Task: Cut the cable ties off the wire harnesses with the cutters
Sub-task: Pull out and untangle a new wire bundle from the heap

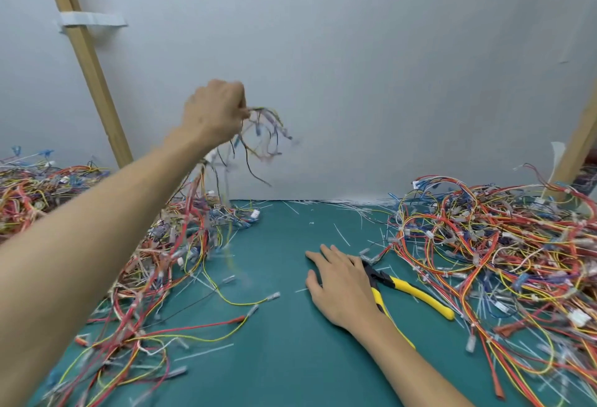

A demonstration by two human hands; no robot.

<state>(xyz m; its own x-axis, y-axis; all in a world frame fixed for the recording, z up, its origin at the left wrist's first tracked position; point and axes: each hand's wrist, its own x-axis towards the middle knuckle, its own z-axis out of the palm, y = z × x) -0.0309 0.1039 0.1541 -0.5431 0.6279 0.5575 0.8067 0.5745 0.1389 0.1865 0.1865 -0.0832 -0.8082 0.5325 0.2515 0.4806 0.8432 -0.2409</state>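
Left hand (216, 112): raised above the bench, fingers curled tight round one wire harness (258, 135). The harness hangs clear of the surface. Its loose ends are blurred, and its lower strands trail into the left heap of harnesses (174, 245).

Right hand (342, 284): flat on the green mat (284, 358), fingers straight and slightly spread, gripping nothing. Its outer edge lies against the cutters (416, 293).

Cutters: lying on the mat, black head beside the fingers. One yellow handle points right; the other passes under the wrist.

Right heap of harnesses (500, 245): on the mat, just beside the cutters.

Cable-tie offcuts (342, 235): white, scattered over the mat between the heaps.

Background: grey backdrop (355, 67), with a wooden batten (87, 61) leaning at left.
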